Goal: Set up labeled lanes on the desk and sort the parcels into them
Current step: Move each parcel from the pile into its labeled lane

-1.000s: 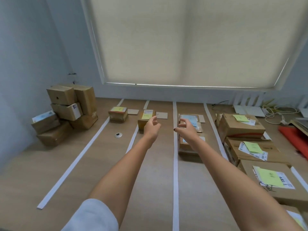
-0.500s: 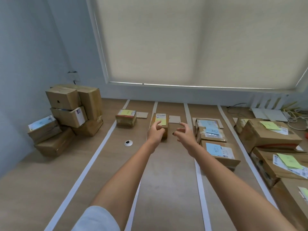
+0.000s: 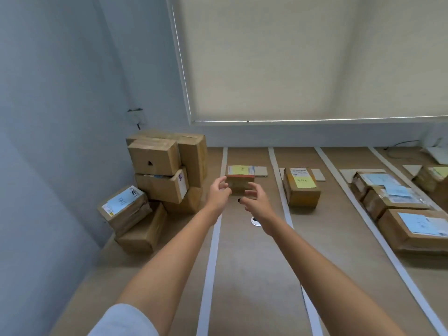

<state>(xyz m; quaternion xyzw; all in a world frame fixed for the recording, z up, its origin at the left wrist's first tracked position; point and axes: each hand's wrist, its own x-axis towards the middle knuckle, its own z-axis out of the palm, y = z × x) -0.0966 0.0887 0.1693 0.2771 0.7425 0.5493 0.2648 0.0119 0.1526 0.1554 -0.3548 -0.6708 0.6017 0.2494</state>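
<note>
Both arms are stretched out toward the small brown cardboard parcel with a yellow note on top [image 3: 240, 181], which sits at the far end of the leftmost taped lane on the light wooden surface [image 3: 254, 275]. The left hand [image 3: 218, 194] is at the parcel's left end and the right hand [image 3: 255, 202] is just before its right front corner. The fingers of both are spread and loosely curved, holding nothing, and whether either fingertip touches the cardboard I cannot tell.

The parcel lies straight ahead of the hands, its long axis running across the lane, left to right, so the two hands bracket its short ends. The left hand looks slightly nearer to it. I would judge a two-handed pinch on those ends to be the coming move.

A white tape strip [image 3: 213, 238] bounds the lane on its left, and a plain cardboard lane card [image 3: 260, 171] lies just behind the parcel's right side.

As for writing, the yellow note carries a dark scribble too small to read. The next lane holds a taller brown box with a white shipping label and yellow note [image 3: 301, 187], also illegible. The unsorted stack of brown boxes [image 3: 167, 173] against the blue wall shows printed labels, and the low tilted box with a pale blue label [image 3: 124, 207] bears marks I cannot make out. No brand is readable anywhere.
</note>
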